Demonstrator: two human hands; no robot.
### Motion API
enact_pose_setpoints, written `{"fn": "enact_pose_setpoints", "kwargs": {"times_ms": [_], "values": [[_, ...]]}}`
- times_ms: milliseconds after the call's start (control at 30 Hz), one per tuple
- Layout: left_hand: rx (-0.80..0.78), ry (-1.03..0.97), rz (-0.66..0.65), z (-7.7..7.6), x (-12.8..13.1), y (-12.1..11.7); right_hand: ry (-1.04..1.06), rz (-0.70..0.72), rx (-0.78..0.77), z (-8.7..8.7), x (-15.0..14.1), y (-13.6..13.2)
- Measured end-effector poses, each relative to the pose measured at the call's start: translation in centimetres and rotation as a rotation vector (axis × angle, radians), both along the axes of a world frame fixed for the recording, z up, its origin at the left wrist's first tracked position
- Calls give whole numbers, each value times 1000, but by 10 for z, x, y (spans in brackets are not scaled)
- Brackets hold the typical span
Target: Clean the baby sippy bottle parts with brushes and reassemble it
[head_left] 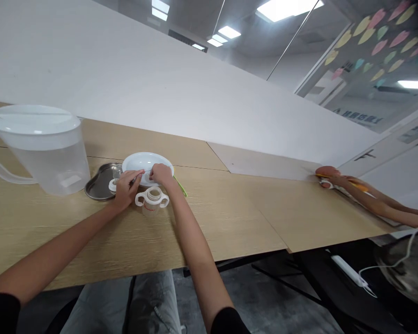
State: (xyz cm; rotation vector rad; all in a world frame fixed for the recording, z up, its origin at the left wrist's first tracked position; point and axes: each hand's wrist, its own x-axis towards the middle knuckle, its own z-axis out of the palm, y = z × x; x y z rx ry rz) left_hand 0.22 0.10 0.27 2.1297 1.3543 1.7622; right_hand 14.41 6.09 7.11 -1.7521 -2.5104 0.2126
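Working at the near edge of the white plate [146, 162] with both hands: my left hand [127, 188] curls fingers-down and my right hand [162, 175] has its fingers bunched together, the two seeming to pinch something thin between them (too small to tell what, or whether it is truly gripped). Both forearms reach forward and inward, wrists angled toward each other; the two-handled trainer cup [152, 202] stands just below my right hand, a steel tray [99, 188] lies just left of my left hand, and a green utensil handle [180, 185] shows beyond my right hand.
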Motion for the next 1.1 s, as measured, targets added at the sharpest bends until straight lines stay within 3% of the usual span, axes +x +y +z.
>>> {"fn": "enact_pose_setpoints", "kwargs": {"times_ms": [167,433,600,1100], "values": [[-4,-21,29,-1,0,-1,107,73,-27,-4,0,3],[7,-6,9,2,-1,-7,632,205,-77,8,11,9],[11,12,31,4,-1,-5,825,266,-273,21,22,2],[-94,-147,69,-10,-2,3,823,450,-546,16,27,11]]}}
